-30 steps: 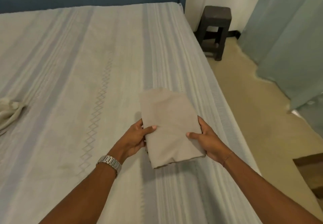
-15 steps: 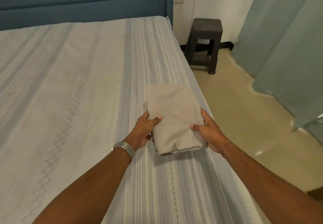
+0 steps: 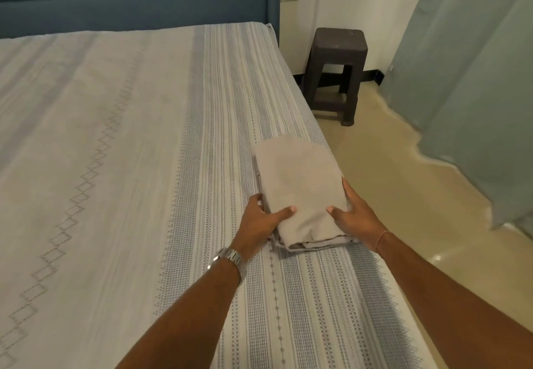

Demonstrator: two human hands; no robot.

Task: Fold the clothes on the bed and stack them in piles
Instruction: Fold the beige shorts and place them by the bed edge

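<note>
Folded beige garment near right edge of striped bed. Left hand and right hand gripping its near end, thumbs on top; fingers hidden beneath cloth. Possibly resting on the sheet, contact unclear. Dark stool on floor beyond; curtain cut off at right.

Matt beige cloth garment; woven patterned bedsheet; shiny metal watch; dark stool, perhaps plastic; glossy floor.

Folded beige garment sits flat on the striped bed, right by its right edge, layered hems facing the camera.
</note>
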